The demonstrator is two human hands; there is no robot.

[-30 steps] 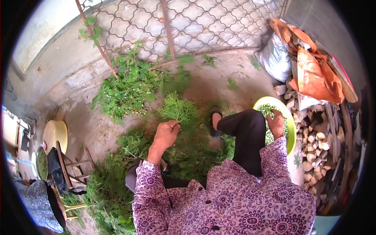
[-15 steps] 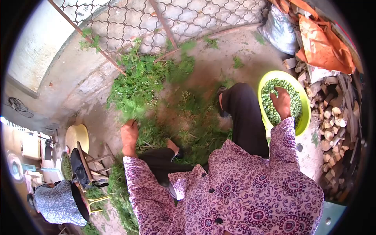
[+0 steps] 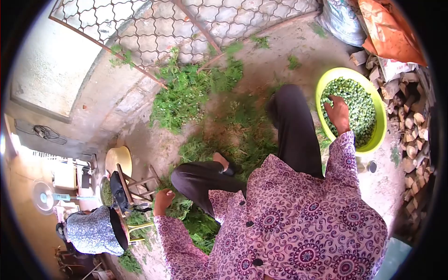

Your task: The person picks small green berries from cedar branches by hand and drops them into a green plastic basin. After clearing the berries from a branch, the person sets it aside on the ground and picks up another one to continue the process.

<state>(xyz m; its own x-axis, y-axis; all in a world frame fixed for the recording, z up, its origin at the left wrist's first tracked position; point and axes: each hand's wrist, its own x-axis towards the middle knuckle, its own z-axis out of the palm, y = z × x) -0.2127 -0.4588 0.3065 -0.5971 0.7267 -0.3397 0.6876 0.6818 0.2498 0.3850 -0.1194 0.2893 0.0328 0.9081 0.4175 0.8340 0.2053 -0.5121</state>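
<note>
At the lower left, my left hand (image 3: 163, 200) is closed beside green feathery branches (image 3: 198, 228); whatever it holds is hidden. On the right, my right hand (image 3: 337, 113) reaches over the yellow-green basin (image 3: 325, 79), its fingers curled at the small round green fruits (image 3: 357, 95) that fill it. Whether a fruit is between the fingertips is too small to tell. A large heap of leafy branches (image 3: 182, 98) lies on the ground in front, and more greenery (image 3: 242, 144) is strewn between my legs.
Split firewood (image 3: 410, 149) is stacked at the right, below an orange sack (image 3: 392, 28) and a white sack (image 3: 343, 23). A metal lattice (image 3: 186, 32) stands at the back. To the left are a pale yellow basin (image 3: 125, 161), a wooden chair (image 3: 135, 184), a fan (image 3: 43, 197) and another person (image 3: 95, 230).
My left hand has moved down and back, away from the branch heap. My right hand stays over the basin, with its fingers lower at the fruits. The whole view has shifted.
</note>
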